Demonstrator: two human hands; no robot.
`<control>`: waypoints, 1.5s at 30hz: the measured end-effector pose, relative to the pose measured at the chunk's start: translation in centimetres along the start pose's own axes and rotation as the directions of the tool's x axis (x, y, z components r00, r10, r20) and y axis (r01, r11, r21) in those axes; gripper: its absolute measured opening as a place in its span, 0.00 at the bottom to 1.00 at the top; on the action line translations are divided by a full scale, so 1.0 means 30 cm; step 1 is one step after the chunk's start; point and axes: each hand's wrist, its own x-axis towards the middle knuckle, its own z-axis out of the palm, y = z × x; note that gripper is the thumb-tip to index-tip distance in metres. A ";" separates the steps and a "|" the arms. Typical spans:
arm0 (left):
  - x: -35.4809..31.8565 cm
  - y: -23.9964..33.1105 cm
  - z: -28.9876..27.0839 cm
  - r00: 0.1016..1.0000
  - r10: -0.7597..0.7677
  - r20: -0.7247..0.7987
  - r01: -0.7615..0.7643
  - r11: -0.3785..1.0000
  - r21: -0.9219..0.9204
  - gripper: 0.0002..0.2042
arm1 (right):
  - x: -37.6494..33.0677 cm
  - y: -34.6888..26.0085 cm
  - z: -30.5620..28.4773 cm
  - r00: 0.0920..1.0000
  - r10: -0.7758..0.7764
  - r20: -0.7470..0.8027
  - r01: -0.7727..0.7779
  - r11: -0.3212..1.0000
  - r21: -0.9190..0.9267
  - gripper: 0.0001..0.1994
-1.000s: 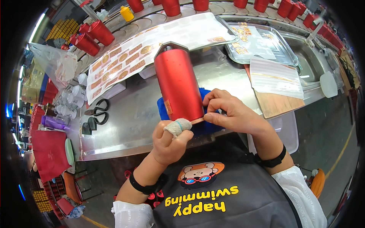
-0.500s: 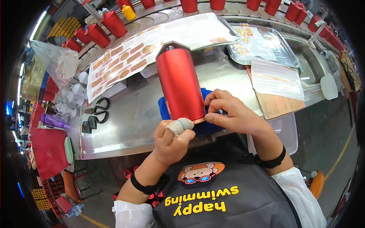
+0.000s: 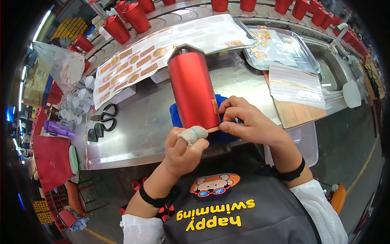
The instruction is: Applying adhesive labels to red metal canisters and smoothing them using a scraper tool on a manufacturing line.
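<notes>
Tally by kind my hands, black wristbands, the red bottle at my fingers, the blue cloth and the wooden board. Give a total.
Hands: 2
Wristbands: 2
Red bottle: 1
Blue cloth: 1
Wooden board: 1
Total: 7

A: What's different about the red bottle (image 3: 193,89)?
B: It has turned. A second ago a gold patch (image 3: 215,106) showed low on its left side; now one shows near the right edge, and the left side is plain red.
A: Anything on the conveyor (image 3: 172,17)?
B: The smaller red bottles (image 3: 137,17) have shifted rightward along it. The yellow bottle seen among them earlier no longer shows.
</notes>
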 end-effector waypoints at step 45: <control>0.020 0.054 0.047 0.758 -0.651 -0.051 0.605 0.729 -0.319 0.18 | 0.009 0.033 0.075 0.887 -0.355 -0.295 0.267 0.916 -0.299 0.17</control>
